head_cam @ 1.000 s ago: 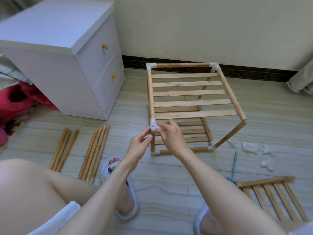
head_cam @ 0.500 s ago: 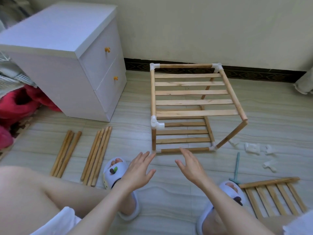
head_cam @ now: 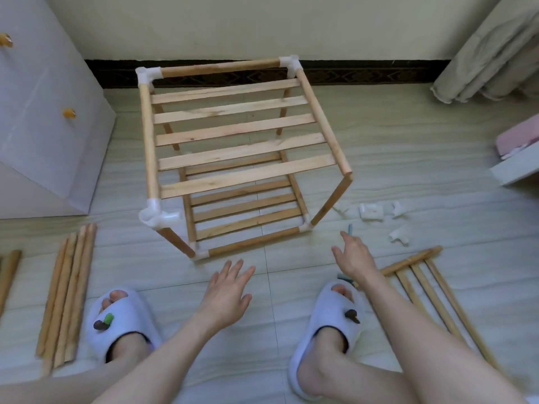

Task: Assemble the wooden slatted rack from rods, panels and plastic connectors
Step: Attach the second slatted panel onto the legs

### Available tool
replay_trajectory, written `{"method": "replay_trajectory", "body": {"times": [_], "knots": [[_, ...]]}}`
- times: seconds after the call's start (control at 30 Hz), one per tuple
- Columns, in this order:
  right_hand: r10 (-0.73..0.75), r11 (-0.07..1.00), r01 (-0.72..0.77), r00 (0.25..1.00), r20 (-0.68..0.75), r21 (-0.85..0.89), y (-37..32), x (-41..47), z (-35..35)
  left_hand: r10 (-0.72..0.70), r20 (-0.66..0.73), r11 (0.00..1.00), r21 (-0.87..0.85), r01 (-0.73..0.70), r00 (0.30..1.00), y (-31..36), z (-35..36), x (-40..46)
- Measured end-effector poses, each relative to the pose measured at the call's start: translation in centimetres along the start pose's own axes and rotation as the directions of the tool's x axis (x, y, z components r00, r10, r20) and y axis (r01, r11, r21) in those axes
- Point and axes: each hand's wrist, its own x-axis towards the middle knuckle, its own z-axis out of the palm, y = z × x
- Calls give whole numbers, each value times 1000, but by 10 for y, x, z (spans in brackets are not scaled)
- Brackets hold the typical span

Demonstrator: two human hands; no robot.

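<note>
The part-built wooden rack [head_cam: 233, 132] stands on the floor, with two slatted panels joined by rods and white plastic connectors. A white connector [head_cam: 156, 215] caps its near left post; the near right corner [head_cam: 348, 176] has bare rod ends. My left hand [head_cam: 226, 290] hovers open, fingers spread, in front of the rack. My right hand [head_cam: 353, 258] is open too, reaching right toward several loose white connectors [head_cam: 376, 212] on the floor. Loose rods [head_cam: 68, 290] lie at the left. A spare slatted panel [head_cam: 428, 282] lies at the right.
A white drawer cabinet [head_cam: 43, 118] stands left of the rack. A teal-handled tool [head_cam: 350, 228] lies under my right hand. My feet in white slippers [head_cam: 122, 325] rest on the tiles. A curtain [head_cam: 495, 51] and a pink and white box [head_cam: 519, 153] are at the right.
Both hands let go of the near left connector and drew back from the rack. My right hand then swung right toward the loose connectors. The view tilted downward.
</note>
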Motion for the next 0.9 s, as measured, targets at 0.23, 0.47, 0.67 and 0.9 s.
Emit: {"method": "replay_trajectory", "body": {"times": [0.23, 0.47, 0.67, 0.9], "knots": [[42, 998, -37, 995, 96, -59, 33, 43, 23, -81, 161, 995, 72, 70, 984, -20, 22, 35], [27, 993, -39, 994, -106, -113, 39, 104, 10, -115, 205, 991, 91, 98, 972, -44, 45, 45], [56, 984, -81, 985, -161, -156, 21, 153, 4, -105, 276, 991, 112, 77, 955, -43, 55, 56], [125, 992, -125, 962, -243, 17, 16, 138, 18, -94, 293, 994, 75, 75, 952, -52, 44, 61]]}}
